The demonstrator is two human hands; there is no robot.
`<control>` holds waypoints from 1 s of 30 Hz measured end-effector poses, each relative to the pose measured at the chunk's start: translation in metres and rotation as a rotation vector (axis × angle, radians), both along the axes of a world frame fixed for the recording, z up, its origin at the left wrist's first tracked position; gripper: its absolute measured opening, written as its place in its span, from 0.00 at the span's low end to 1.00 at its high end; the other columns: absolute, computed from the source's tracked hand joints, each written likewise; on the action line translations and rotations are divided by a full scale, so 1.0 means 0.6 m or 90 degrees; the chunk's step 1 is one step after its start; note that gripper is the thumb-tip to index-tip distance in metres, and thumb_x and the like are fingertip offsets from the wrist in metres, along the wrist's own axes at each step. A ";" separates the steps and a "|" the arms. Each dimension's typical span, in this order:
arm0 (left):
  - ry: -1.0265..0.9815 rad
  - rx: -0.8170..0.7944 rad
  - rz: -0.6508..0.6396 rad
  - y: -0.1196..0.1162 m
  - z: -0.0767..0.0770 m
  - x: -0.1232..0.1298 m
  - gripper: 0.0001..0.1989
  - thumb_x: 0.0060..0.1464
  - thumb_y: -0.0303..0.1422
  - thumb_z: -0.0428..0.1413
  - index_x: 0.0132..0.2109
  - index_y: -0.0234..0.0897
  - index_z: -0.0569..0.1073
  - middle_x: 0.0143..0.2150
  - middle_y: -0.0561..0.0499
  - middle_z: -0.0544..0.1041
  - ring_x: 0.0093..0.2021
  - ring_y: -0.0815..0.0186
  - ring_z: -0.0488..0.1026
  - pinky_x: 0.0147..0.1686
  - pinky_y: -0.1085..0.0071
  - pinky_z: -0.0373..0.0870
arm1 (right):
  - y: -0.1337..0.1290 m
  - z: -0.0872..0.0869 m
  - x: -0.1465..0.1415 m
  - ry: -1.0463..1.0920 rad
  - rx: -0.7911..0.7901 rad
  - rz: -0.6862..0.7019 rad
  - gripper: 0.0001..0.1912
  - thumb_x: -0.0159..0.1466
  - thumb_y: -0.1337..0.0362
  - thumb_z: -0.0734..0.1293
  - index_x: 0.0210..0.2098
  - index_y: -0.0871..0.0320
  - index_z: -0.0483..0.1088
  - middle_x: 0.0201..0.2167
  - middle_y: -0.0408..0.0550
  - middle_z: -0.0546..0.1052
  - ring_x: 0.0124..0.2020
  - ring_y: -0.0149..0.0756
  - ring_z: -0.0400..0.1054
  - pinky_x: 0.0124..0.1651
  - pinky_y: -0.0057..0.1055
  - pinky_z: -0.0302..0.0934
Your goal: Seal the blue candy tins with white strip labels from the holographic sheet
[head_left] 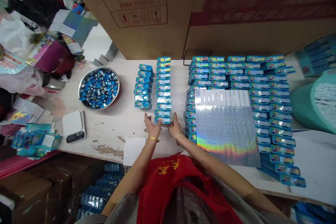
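Blue boxes [163, 93] stand in a column on the white table [110, 126]. At the near end of that column, my left hand [152, 126] is on the left side with its fingers apart, its thumb near the nearest box. My right hand [175, 127] is at the right side of the same end, index finger stretched forward. Neither hand has anything visible in it. A shorter column of blue boxes [142, 88] is just to the left. On the right, a silvery sheet with white strips [227, 129] lies over many rows of blue boxes [280, 99].
A metal bowl [118, 92] of blue caps and a white scale [74, 126] are on the left. Large cartons [157, 42] rise behind the table. Flattened blue boxes [36, 140] lie far left; a teal bucket [304, 101] stands far right.
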State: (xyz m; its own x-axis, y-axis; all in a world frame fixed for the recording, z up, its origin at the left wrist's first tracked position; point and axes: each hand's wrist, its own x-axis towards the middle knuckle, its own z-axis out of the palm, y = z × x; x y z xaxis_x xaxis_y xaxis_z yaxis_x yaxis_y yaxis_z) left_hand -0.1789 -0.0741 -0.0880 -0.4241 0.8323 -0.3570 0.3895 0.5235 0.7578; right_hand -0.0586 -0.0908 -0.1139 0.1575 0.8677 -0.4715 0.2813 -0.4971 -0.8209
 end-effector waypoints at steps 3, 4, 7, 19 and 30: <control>0.193 0.147 -0.203 0.003 0.029 -0.018 0.43 0.52 0.44 0.56 0.68 0.38 0.44 0.63 0.36 0.59 0.64 0.49 0.56 0.60 0.48 0.53 | 0.019 0.028 0.015 -0.056 0.061 -0.002 0.38 0.62 0.64 0.54 0.68 0.70 0.39 0.18 0.39 0.65 0.22 0.39 0.63 0.29 0.33 0.59; 0.249 0.196 -0.295 0.009 0.039 -0.022 0.44 0.53 0.45 0.56 0.68 0.38 0.43 0.65 0.35 0.57 0.66 0.49 0.52 0.62 0.48 0.51 | 0.033 0.044 0.024 -0.084 0.110 -0.006 0.36 0.64 0.63 0.53 0.68 0.68 0.39 0.20 0.41 0.66 0.23 0.39 0.64 0.30 0.34 0.61; 0.381 0.239 -0.577 0.039 0.058 -0.028 0.50 0.46 0.46 0.60 0.69 0.38 0.44 0.69 0.37 0.49 0.70 0.46 0.40 0.65 0.47 0.40 | 0.103 0.093 0.054 -0.176 0.281 0.028 0.30 0.68 0.57 0.51 0.67 0.62 0.47 0.33 0.50 0.72 0.35 0.41 0.68 0.42 0.38 0.63; 0.473 0.149 -0.787 0.097 0.037 -0.032 0.55 0.37 0.39 0.65 0.69 0.42 0.46 0.72 0.41 0.34 0.69 0.39 0.29 0.63 0.41 0.39 | 0.503 0.059 0.006 -0.533 0.293 0.344 0.36 0.65 0.42 0.52 0.67 0.53 0.50 0.70 0.52 0.40 0.69 0.56 0.27 0.64 0.59 0.28; 0.358 0.184 -0.810 0.108 0.024 0.023 0.48 0.42 0.37 0.62 0.67 0.33 0.52 0.71 0.33 0.37 0.68 0.35 0.28 0.62 0.37 0.43 | 0.511 0.020 0.063 -0.502 0.299 0.351 0.35 0.64 0.49 0.56 0.67 0.54 0.49 0.71 0.51 0.38 0.68 0.60 0.24 0.62 0.61 0.34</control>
